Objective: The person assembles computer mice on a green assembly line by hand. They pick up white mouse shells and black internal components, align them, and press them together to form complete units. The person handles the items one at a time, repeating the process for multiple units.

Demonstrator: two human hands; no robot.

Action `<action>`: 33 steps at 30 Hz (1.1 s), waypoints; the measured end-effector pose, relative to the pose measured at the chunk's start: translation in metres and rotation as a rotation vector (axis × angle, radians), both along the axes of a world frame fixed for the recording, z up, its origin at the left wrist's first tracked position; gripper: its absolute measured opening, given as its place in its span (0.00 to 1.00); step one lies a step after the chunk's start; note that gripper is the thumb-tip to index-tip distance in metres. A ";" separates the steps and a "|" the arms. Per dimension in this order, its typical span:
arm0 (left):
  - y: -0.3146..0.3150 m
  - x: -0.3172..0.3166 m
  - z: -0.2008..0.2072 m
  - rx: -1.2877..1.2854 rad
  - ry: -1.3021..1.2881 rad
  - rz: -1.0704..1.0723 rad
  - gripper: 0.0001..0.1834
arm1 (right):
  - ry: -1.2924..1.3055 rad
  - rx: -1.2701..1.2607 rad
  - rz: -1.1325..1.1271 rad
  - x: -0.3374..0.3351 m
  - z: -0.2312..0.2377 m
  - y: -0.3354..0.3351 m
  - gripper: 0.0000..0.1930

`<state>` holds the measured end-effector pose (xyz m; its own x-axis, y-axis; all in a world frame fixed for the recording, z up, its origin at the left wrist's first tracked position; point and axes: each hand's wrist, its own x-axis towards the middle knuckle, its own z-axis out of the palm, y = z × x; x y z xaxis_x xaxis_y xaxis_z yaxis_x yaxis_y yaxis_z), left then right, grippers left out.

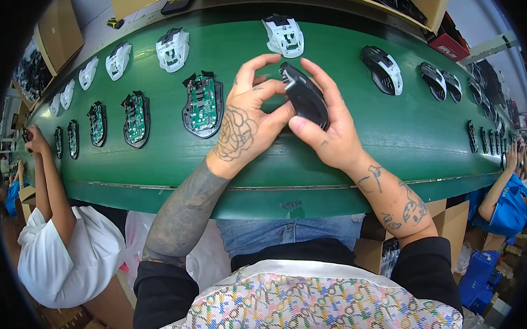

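Observation:
Above the green work surface, my right hand (338, 132) grips a black computer mouse (309, 101), tilted, with its fingers along the right side and the thumb at the near end. My left hand (241, 115) has thumb and fingers bent in against the mouse's left edge; whether something small is pinched there is hidden. Just beyond it lies a white and black mouse shell (285, 37). Left of my left hand, a mouse base with a green circuit board (203, 105) lies board side up. Farther right rests a black and white mouse cover (381, 70).
More circuit-board bases (136, 118) and white shells (173, 49) line the left. Further covers (433, 80) and dark mouse parts (473, 136) lie rightward. Cardboard boxes stand beyond the surface's far edge. A co-worker in white (73, 249) sits left; another in blue (505, 207) sits right.

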<state>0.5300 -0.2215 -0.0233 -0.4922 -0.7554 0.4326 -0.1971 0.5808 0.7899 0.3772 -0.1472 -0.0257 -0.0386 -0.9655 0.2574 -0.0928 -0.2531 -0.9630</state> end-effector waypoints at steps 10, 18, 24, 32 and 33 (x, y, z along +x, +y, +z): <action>-0.004 0.006 -0.010 0.338 0.122 -0.241 0.15 | 0.258 -0.119 -0.155 0.004 0.001 0.000 0.39; -0.003 0.006 -0.021 0.326 0.261 -0.373 0.23 | 0.119 0.039 -0.153 0.016 0.007 0.005 0.30; 0.005 0.002 -0.027 0.485 0.348 -0.335 0.13 | 0.079 -0.019 -0.245 0.022 -0.002 0.002 0.28; 0.003 0.004 -0.029 0.491 0.336 -0.306 0.15 | -0.053 0.099 -0.253 0.022 -0.006 -0.004 0.26; 0.003 0.004 -0.029 0.523 0.344 -0.300 0.15 | -0.045 0.094 -0.251 0.023 -0.006 -0.005 0.26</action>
<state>0.5338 -0.2184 -0.0519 -0.6126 -0.7599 0.2176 0.2246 0.0966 0.9697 0.3998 -0.1519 -0.0318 -0.2894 -0.9437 0.1601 -0.0983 -0.1370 -0.9857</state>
